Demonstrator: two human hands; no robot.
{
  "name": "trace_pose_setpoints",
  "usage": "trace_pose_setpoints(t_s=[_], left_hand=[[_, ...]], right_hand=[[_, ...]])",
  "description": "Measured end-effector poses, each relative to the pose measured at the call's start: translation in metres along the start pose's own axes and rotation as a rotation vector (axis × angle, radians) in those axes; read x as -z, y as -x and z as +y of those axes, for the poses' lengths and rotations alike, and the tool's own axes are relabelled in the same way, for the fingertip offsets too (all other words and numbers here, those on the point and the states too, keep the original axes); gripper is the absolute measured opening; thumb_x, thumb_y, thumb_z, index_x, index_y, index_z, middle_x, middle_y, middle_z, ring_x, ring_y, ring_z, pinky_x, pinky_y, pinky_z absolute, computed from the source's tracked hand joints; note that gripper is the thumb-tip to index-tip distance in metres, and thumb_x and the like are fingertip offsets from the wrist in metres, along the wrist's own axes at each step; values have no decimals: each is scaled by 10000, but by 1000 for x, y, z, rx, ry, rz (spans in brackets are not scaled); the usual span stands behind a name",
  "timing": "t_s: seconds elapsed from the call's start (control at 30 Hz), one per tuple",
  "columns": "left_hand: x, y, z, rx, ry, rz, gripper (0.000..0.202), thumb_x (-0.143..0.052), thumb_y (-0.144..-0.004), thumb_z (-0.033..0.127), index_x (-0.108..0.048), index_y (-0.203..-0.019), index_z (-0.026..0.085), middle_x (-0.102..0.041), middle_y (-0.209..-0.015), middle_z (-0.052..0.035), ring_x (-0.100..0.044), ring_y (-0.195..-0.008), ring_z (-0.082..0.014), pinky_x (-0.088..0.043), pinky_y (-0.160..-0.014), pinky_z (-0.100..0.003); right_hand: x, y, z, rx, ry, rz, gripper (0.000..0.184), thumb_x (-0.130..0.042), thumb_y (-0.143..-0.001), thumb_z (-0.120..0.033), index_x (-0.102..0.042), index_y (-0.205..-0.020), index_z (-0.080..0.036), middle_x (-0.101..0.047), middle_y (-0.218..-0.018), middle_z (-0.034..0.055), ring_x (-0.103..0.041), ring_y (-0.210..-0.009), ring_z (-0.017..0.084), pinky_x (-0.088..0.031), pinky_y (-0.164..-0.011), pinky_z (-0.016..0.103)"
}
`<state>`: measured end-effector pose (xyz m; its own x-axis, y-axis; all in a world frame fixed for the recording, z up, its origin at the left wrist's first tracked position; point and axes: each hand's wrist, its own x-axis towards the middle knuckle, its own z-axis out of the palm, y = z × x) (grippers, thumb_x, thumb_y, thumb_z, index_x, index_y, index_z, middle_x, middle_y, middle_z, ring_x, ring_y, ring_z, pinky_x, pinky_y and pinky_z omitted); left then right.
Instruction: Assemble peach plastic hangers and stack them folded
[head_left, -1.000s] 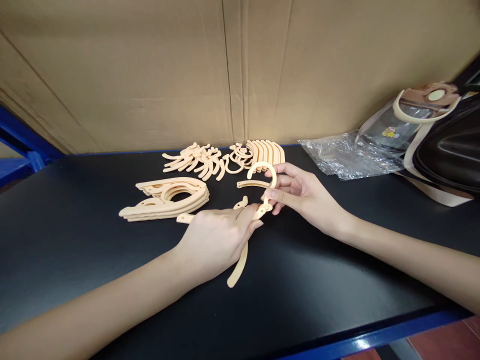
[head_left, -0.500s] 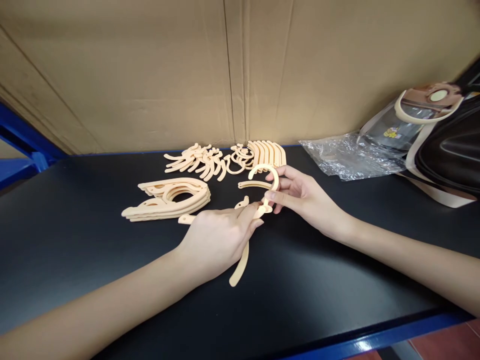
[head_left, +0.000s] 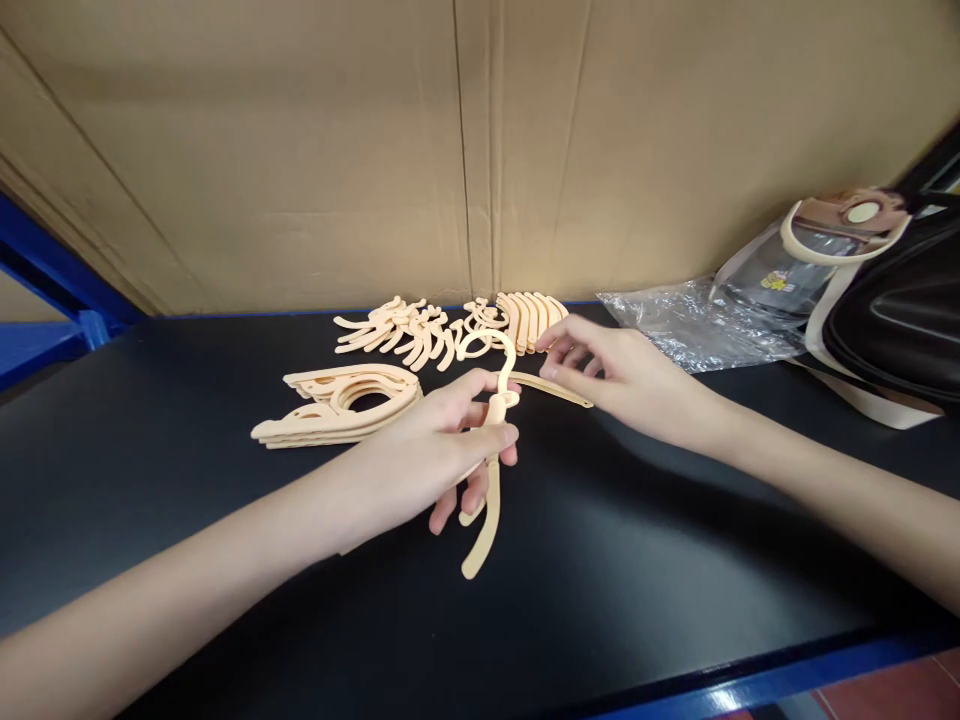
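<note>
My left hand [head_left: 457, 440] grips a beige plastic hanger piece, its thumb and fingers closed around the neck just below a curved hook [head_left: 510, 350]. The hook points up and curls to the left. Under that hand a curved hanger arm [head_left: 484, 535] extends toward me, with part of another strip beside it. My right hand [head_left: 592, 365] hovers to the right of the hook, fingers bent and apart, holding nothing visible. Close below its fingertips is a slim curved bar [head_left: 555, 389]; whether it joins the hook is hidden.
Stacked beige hanger frames [head_left: 345, 405] lie at left. Behind are a heap of loose curved pieces [head_left: 405, 330], several hooks [head_left: 480, 315] and a row of arms [head_left: 531, 318]. At right are clear plastic wrap [head_left: 675, 320], a bottle [head_left: 806, 265] and a black bag [head_left: 892, 310].
My right hand has let go of the hook and its fingers have opened. My left hand has turned upright and moved the hook left. The slim bar now points right.
</note>
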<state>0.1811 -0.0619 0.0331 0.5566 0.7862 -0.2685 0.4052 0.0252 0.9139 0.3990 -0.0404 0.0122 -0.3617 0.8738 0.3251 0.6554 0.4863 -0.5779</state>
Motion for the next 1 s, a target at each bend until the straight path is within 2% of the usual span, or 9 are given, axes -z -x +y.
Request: trace_pose_setpoints(t_s=[0.07,0.13,0.27,0.37,0.5,0.63,0.73,0.83,1.0], left_hand=[[3,-1,1,46,139,-48,115,-543,-903,228,-450,-970,218,-562,-808,36,-519,-453,-79,-431,-295,-169],[5,-1,-4,56,223,-73,131,-563,-905,228,-461,-987,214,-559,-808,33,-534,-488,-83,-464,-307,-165],[8,-3,-21,42,309,-87,135,-586,-916,238,-483,-998,207,-575,-802,30,-545,-512,-80,-493,-336,-154],[10,-6,-31,8,353,-85,121,-577,-935,277,-507,-1000,204,-586,-801,24,-558,-532,-85,-523,-366,-165],[11,-8,-36,-12,393,-76,184,-549,-955,356,-530,-919,176,-584,-790,12,-548,-526,-81,-527,-380,-167],[9,-8,-37,-40,435,-66,186,-487,-982,319,-564,-967,150,-580,-766,-3,-546,-545,-89,-538,-414,-173],[7,-8,-37,-29,480,-54,180,-482,-976,276,-580,-911,140,-573,-738,0,-539,-540,-87,-536,-427,-172],[8,-8,-36,-10,490,-70,217,-486,-965,251,-569,-797,141,-575,-714,5,-530,-518,-81,-544,-443,-186],[9,-7,-34,-4,474,-77,234,-490,-953,245,-572,-758,143,-567,-691,15,-535,-512,-84,-539,-458,-195]], right_hand=[[-3,2,7,60,302,-36,165,-570,-931,-304,-607,-1054,-202,-666,-1028,37,-643,-887,195,-505,-727,334],[-9,7,15,117,495,-41,187,-561,-938,-290,-611,-1081,-180,-651,-1076,57,-639,-939,220,-510,-715,341],[-18,15,26,167,631,-14,259,-538,-957,-318,-612,-1150,-161,-649,-1045,59,-637,-945,220,-520,-716,336],[-18,16,29,145,662,-23,232,-469,-985,-279,-632,-1112,-174,-638,-979,54,-627,-891,215,-508,-684,334],[-18,16,30,145,648,-51,254,-366,-982,-159,-610,-1047,-135,-616,-964,98,-584,-882,236,-497,-771,379],[-21,19,30,106,511,-30,214,-342,-955,-126,-549,-1001,-151,-591,-961,107,-546,-870,236,-483,-810,408],[-21,22,28,58,343,27,159,-344,-954,-174,-502,-964,-187,-573,-943,79,-550,-814,204,-486,-750,366],[-20,23,26,-10,192,27,103,-347,-939,-192,-443,-914,-220,-554,-814,15,-536,-680,163,-446,-633,303],[-18,25,21,-74,115,48,122,-331,-951,-213,-423,-874,-234,-449,-603,-65,-442,-508,121,-339,-537,259]])
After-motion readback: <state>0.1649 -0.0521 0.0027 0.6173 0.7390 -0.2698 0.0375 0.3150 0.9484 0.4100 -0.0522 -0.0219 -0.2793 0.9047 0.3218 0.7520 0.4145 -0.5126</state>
